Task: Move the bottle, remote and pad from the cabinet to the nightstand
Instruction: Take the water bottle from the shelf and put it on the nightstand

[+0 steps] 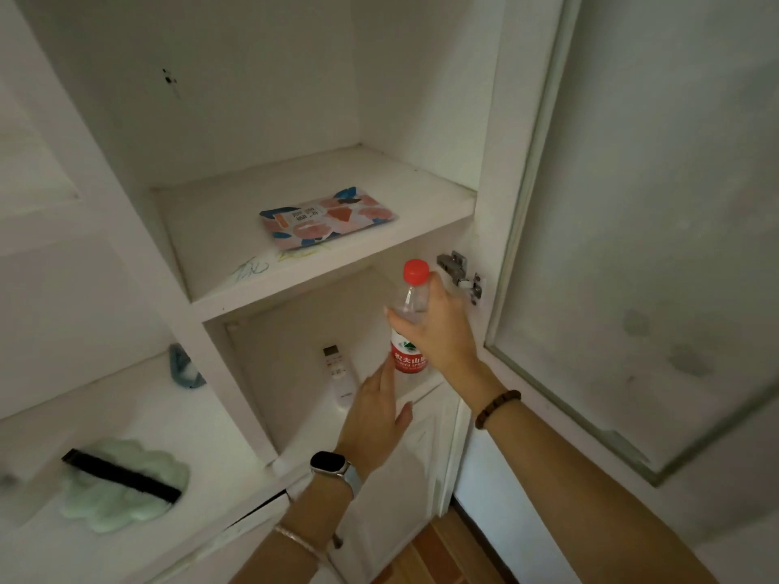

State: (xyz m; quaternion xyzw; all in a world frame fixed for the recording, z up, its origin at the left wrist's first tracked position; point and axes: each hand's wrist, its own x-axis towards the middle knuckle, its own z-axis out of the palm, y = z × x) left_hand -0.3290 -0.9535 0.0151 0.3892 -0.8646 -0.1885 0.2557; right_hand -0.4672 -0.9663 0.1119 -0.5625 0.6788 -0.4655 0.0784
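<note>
A clear water bottle with a red cap and red label stands upright at the front right of the lower cabinet shelf. My right hand grips its upper body from the right. A white remote lies flat on the same shelf, to the left of the bottle. My left hand, fingers straight, reaches in over that shelf with its fingertips between the remote and the bottle, holding nothing. The pad, a flat packet with pink and blue shapes, lies on the upper shelf.
The glass-panelled cabinet door stands open at the right, its hinge just behind my right hand. On the counter to the left lie a pale green fluffy item with a black strap and a blue cloth. Wooden floor shows below.
</note>
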